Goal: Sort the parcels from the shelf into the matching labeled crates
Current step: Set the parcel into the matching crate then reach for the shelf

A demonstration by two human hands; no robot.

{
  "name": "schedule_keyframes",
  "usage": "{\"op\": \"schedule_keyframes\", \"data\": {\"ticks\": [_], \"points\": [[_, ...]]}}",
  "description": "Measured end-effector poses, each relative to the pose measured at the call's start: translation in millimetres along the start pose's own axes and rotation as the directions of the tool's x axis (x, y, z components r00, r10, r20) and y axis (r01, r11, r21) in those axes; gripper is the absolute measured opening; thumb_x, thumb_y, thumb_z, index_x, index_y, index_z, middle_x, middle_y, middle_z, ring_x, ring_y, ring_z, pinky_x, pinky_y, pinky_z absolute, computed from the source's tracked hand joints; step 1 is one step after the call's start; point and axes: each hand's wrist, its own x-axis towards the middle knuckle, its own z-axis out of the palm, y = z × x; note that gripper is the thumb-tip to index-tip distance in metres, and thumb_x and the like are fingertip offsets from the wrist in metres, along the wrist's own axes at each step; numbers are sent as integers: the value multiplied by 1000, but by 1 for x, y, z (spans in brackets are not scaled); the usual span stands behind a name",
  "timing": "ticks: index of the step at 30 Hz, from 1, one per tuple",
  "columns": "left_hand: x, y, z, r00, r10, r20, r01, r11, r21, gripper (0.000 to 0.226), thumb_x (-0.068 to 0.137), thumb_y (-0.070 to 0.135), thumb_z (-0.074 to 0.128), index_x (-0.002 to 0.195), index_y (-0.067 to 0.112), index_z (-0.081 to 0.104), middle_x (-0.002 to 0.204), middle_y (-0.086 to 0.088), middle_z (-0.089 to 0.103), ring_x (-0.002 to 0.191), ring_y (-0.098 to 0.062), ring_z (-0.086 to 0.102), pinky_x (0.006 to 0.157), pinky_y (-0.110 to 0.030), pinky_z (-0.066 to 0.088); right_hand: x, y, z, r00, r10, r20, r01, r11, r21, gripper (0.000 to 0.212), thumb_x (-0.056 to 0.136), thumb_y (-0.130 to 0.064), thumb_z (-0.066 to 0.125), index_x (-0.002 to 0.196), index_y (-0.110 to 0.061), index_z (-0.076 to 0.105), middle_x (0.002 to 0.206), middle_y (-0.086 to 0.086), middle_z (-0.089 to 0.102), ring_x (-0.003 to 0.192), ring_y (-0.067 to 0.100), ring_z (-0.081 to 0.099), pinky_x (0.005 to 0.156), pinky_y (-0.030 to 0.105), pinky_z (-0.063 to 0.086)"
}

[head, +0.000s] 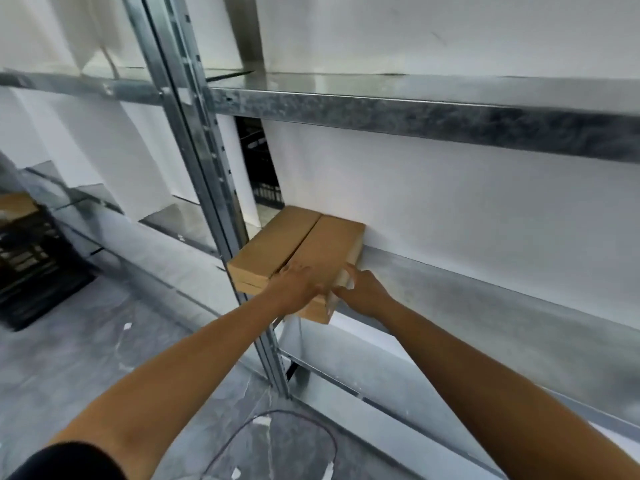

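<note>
Two brown cardboard parcels lie side by side at the left end of a metal shelf (pixel 485 306). The right parcel (pixel 329 247) juts a little over the shelf's front edge. My left hand (pixel 299 284) lies flat on its top near the front. My right hand (pixel 363 289) touches its right side, index finger stretched along the side face. The left parcel (pixel 273 242) sits against the shelf's upright post, with no hand on it. A black crate (pixel 31 261) stands on the floor at far left with a brown parcel (pixel 15 206) in it.
A galvanised upright post (pixel 207 188) runs down just left of the parcels. Another shelf board (pixel 415 109) hangs above them. A dark cable (pixel 277 441) curls on the grey floor below my arms. A white wall backs the rack.
</note>
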Motion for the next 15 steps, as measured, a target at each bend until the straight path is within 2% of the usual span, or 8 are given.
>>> {"op": "schedule_keyframes", "data": {"ticks": [4, 6, 8, 12, 15], "points": [[39, -20, 4, 998, -44, 44, 44, 999, -2, 51, 92, 47, 46, 123, 7, 45, 139, -17, 36, 124, -33, 37, 103, -45, 35, 16, 1, 11, 995, 101, 13, -101, 995, 3, 62, 94, -33, 50, 149, -22, 22, 143, 21, 37, 125, 34, 45, 98, 32, 38], [49, -22, 1, 999, -27, 21, 27, 1000, 2, 54, 87, 49, 53, 121, 8, 45, 138, -18, 36, 122, -34, 39, 101, -43, 37, 21, 3, 14, 992, 124, 36, -124, 992, 15, 64, 94, -33, 51, 149, -22, 21, 145, 20, 36, 128, 33, 43, 99, 31, 37], [55, -26, -2, 1000, -19, 12, 20, 1000, -19, 63, 83, 51, 59, 127, 9, 43, 138, -18, 37, 122, -33, 40, 101, -39, 36, 23, 3, 17, 989, 145, 40, -148, 986, 81, 65, 93, -32, 54, 148, -20, 22, 146, 17, 35, 131, 32, 40, 101, 32, 35], [59, -22, 4, 992, 22, 126, -13, 997, -77, 85, 79, 57, 61, 144, 17, 25, 139, -14, 39, 126, -29, 39, 104, -36, 29, 21, 4, 18, 986, 163, -32, -154, 969, 194, 59, 90, -25, 58, 142, -16, 31, 139, 16, 43, 121, 33, 47, 100, 41, 42], [55, -14, 11, 990, 37, 133, -11, 982, -186, 93, 75, 58, 65, 146, 20, 20, 140, -14, 35, 124, -30, 39, 102, -37, 35, 17, 7, 16, 985, 154, -75, -139, 975, 175, 59, 89, -21, 59, 141, -15, 32, 140, 12, 44, 122, 31, 47, 96, 37, 43]]}}
